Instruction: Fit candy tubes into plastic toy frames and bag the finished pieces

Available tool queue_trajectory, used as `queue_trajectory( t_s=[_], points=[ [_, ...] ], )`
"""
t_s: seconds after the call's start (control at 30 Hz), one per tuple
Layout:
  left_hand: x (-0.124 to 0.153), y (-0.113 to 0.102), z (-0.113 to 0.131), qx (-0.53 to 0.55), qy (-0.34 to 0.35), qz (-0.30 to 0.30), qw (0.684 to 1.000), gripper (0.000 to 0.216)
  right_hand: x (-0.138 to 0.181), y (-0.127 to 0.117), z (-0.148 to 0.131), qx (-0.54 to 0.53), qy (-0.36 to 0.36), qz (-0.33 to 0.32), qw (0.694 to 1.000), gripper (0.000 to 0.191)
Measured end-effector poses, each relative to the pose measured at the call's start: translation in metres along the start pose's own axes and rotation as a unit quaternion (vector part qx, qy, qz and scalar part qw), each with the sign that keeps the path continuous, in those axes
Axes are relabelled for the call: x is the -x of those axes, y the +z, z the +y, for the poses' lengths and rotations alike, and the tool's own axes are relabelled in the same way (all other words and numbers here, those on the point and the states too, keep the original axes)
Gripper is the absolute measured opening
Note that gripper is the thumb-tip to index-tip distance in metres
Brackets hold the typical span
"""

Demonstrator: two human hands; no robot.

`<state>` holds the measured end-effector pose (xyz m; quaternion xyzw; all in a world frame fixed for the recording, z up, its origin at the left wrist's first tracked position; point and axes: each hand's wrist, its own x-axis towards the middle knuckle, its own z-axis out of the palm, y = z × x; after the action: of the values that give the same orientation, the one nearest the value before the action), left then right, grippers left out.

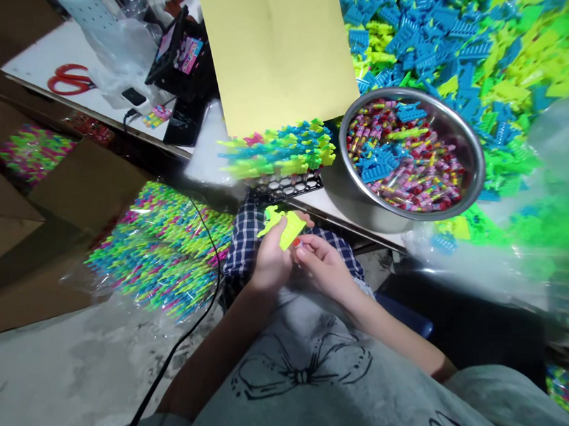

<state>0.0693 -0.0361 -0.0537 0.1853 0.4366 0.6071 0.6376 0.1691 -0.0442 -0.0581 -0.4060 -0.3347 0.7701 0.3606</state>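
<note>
My left hand [269, 259] is closed around a yellow-green plastic toy piece [284, 226] held over my lap. My right hand [321, 262] pinches a small red-tipped item [297, 243] against the lower end of that piece. Both hands meet just below the table edge. A steel bowl [471, 141] of wrapped candies with a few blue plastic pieces stands on the table up and to the right. A black rack [287, 186] holding a row of finished multicoloured pieces [281, 151] sits just above my hands.
A heap of blue and green plastic pieces [470, 31] covers the table's right. A yellow sheet [276, 48] lies at the top centre. Bags of coloured pieces [166, 244] and cardboard boxes [36, 207] are at the left. Red scissors [70, 79] lie far left. A black cable [195, 326] crosses the floor.
</note>
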Motion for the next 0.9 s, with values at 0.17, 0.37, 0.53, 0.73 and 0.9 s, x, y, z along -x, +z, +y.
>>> queue_trajectory(
  t_s=[0.17, 0.37, 0.53, 0.73, 0.9],
  points=[
    [0.0009, -0.0024, -0.0002, 0.015, -0.025, 0.0, 1.0, 0.027, -0.0014, 0.0002, -0.002, 0.011, -0.004, 0.004, 1.0, 0.028],
    [-0.0017, -0.0033, 0.0008, 0.015, -0.044, -0.06, 0.997, 0.028, -0.0051, -0.0048, -0.0042, -0.012, -0.01, -0.047, 0.999, 0.025],
    [-0.0055, -0.005, -0.0019, -0.035, -0.003, -0.048, 0.998, 0.025, -0.0039, -0.0043, -0.0061, 0.004, -0.003, -0.027, 1.0, 0.025],
    [-0.0076, -0.0035, -0.0057, -0.022, -0.021, -0.043, 0.999, 0.027, -0.0016, -0.003, -0.0039, 0.028, -0.011, 0.003, 1.0, 0.027],
    [-0.0068, -0.0076, -0.0023, 0.081, -0.078, -0.084, 0.99, 0.027, -0.0055, -0.0042, -0.0069, 0.079, -0.032, -0.01, 0.996, 0.023]
  ],
)
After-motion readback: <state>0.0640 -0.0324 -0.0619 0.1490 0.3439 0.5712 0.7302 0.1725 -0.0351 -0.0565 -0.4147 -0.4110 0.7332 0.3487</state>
